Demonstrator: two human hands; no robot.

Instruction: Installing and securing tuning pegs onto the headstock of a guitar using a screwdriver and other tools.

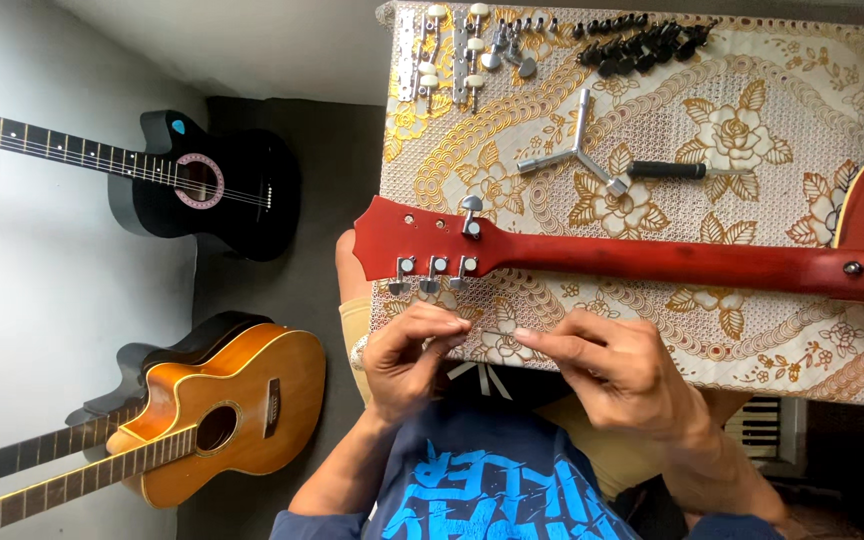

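Both of my hands meet just below the red guitar headstock (422, 240) on the worktop (752, 110). Left hand (407, 355) has its grip pinched on something small, which I cannot identify; right hand (617, 365) pinches toward it.

soft, even daylight fills the room, brightest on the pale wall (42, 250) at left; shadows are faint, focus is sharp, edges bend slightly from the wide lens.
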